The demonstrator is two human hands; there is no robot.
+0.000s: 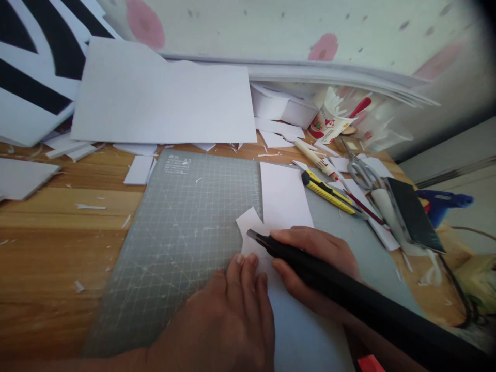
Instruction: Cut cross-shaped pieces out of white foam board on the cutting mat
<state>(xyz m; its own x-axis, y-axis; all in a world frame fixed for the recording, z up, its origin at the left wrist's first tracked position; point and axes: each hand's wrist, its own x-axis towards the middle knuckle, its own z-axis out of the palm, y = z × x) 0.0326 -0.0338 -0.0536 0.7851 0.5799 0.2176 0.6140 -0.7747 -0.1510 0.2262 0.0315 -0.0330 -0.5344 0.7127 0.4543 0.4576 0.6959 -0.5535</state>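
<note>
Head view: left hand point(220, 325) pressed close-set fingertips onto small white card piece point(251, 219), apparently steadying it mid-scene on gray gridded mat point(186, 222); right hand point(333, 245) pinched long black cutter point(368, 301) near blade, apparently for control.

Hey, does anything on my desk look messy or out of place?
Yes, paper scraps lie loose on the wooden desk left of the cutting mat, looking like untidied offcuts. I see no spill.
</note>
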